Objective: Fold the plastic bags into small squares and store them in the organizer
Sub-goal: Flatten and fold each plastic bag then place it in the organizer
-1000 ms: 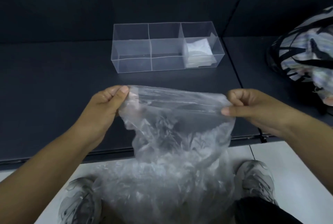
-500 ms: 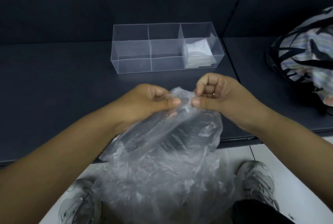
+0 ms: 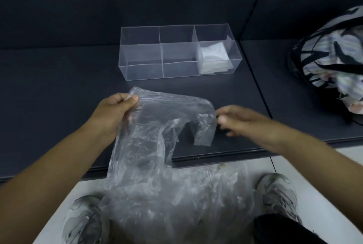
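flattening the bag before the first fold

the left hand (image 3: 115, 110) was closed in a pinch on the top left corner of the bag (image 3: 157, 145), thumb against forefinger. the right hand (image 3: 241, 120) sat just beside the bag's right handle loop, blurred, its fingers curled loosely; whether it had any hold of the plastic could not be told. the bag hung across the front edge of the table (image 3: 59, 106), its top over the table and most of its body sagging below the edge toward the floor and the shoes (image 3: 279, 194).

to do this step well, in my judgement, the whole bag wanted laying flat on the table rather than dangling, handles squared one over the other, and the air pressed out from the bottom toward the mouth. thin film of this kind slides and springs back, so each crease would need a firm stroke of the palm.

the organizer (image 3: 177, 52) stood near the table's back edge, a clear box of three compartments; the right one held folded bags (image 3: 215, 57), the middle and left ones looked empty. a patterned bag (image 3: 334, 53) lay toward the right.

no brand, label or writing could be read anywhere.
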A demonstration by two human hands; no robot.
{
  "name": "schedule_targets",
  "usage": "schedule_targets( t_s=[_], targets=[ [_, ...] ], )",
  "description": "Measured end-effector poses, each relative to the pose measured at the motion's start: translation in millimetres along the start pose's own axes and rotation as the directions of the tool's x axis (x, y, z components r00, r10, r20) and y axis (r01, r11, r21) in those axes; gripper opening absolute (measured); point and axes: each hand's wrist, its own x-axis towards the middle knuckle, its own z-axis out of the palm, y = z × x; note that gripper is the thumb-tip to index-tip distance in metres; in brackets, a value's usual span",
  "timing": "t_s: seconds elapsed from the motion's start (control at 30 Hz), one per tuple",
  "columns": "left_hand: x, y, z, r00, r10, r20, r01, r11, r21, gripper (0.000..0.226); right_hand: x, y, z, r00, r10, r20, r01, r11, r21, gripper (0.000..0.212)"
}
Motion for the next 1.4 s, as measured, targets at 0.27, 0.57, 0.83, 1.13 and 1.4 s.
schedule_targets(
  t_s=[0.27, 0.57, 0.83, 1.13, 1.4],
  targets=[
    [17, -7, -21, 0.994, -0.049, -0.1, 0.044, 0.998, -0.046, 0.01, 14, 3, 9, 0.997, -0.071, 0.027, 0.065, 0.979, 0.192, 0.007],
    [31, -5, -31, 0.984, -0.095, -0.148, 0.069, 0.983, -0.172, 0.012, 43, 10, -56, 0.964, 0.098, -0.246, 0.003, 0.925, 0.381, 0.01],
    [-10, -15, -9, 0.957, -0.275, 0.092, 0.27, 0.96, 0.069, 0.032, 46, 24, -68, 0.683, -0.113, -0.722, 0.077, 0.994, -0.082, 0.041],
    [-82, -52, 30, 0.768, -0.504, 0.395, 0.473, 0.862, 0.181, 0.052, -48, 35, 8, 0.998, -0.051, 0.041, 0.058, 0.979, -0.195, 0.041],
    [-55, -45, 18, 0.907, -0.385, 0.173, 0.395, 0.918, -0.027, 0.033, -47, 40, -38, 0.986, 0.045, 0.161, -0.016, 0.984, -0.175, 0.036]
  ],
)
